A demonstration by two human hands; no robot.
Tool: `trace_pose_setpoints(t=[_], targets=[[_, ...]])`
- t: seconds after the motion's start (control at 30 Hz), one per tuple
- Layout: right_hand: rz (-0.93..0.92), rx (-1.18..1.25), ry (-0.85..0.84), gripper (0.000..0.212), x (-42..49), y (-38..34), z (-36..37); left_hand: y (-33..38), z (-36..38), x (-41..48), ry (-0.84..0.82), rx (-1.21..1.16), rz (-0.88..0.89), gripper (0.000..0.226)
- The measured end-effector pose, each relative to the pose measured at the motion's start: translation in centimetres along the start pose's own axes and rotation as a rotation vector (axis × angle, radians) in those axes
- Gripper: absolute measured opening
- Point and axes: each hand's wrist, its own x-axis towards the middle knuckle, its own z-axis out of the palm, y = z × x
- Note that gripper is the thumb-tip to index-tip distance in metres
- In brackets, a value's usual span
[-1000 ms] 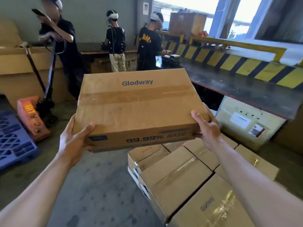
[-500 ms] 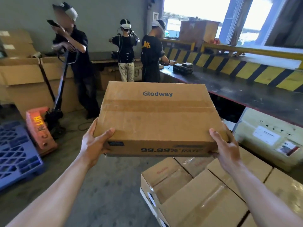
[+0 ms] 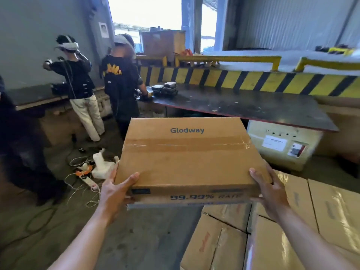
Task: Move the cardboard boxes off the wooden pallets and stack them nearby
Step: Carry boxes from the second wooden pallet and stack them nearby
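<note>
Nearest: found left hand (image 3: 115,193) and right hand (image 3: 270,193) each gripping a near corner of the flat brown cardboard box printed "Glodway" (image 3: 185,160), thumbs on the top face, other fingers mostly hidden beneath and beside. Logged box as airborne, roughly level, straight ahead of the body, long axis running left to right between the hands; judged neither hand nearer. Noted directly below and to the right a packed layer of taped brown cardboard boxes (image 3: 272,240); cannot tell whether a pallet sits under them. Saw bare grey concrete floor (image 3: 146,240) below left, with a tangle of white cables and a power strip (image 3: 85,174) further on. Judged the set-down to turn on carrying the box sideways, clear of that layer; could not identify a destination stack. Beyond: recorded a pale labelled carton (image 3: 280,147) standing below the edge of a dark scuffed tabletop (image 3: 243,108), two persons in black shirts (image 3: 120,82) at its left end, then a yellow-and-black striped barrier (image 3: 253,78).
</note>
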Motion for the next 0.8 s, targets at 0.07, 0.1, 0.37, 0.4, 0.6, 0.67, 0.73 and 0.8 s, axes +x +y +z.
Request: trace_pose_setpoints(t=[0.07, 0.1, 0.37, 0.4, 0.6, 0.67, 0.73, 0.8], targets=[[-0.018, 0.001, 0.036, 0.063, 2.4, 0.6, 1.4, -1.3, 1.4, 4.8, -0.069, 0.010, -0.002, 0.078], [-0.026, 0.013, 0.062, 0.062, 3.7, 1.0, 2.2, -1.8, 2.2, 7.5, -0.107, -0.009, -0.004, 0.079], [-0.009, 0.021, 0.313, 0.071, 14.7, 4.8, 10.1, -3.8, 8.0, 30.3, -0.352, 0.021, -0.099, 0.089], [0.000, 0.018, 0.350, 0.074, 15.8, 4.9, 10.9, -4.1, 8.7, 32.8, -0.372, 0.036, -0.120, 0.092], [0.005, -0.037, 0.510, 0.096, 21.2, 6.8, 13.5, -5.6, 15.8, 44.8, -0.563, 0.061, -0.174, 0.082], [0.024, -0.050, 0.602, 0.108, 22.4, 7.7, 14.0, -6.5, 19.2, 48.2, -0.636, 0.090, -0.187, 0.086], [0.022, -0.038, 0.735, 0.102, 24.4, 9.2, 15.1, -7.6, 22.9, 52.0, -0.787, 0.096, -0.200, 0.091], [0.011, 0.051, 0.773, 0.088, 25.2, 9.4, 16.4, -8.6, 25.0, 54.7, -0.835, 0.132, -0.204, 0.092]])
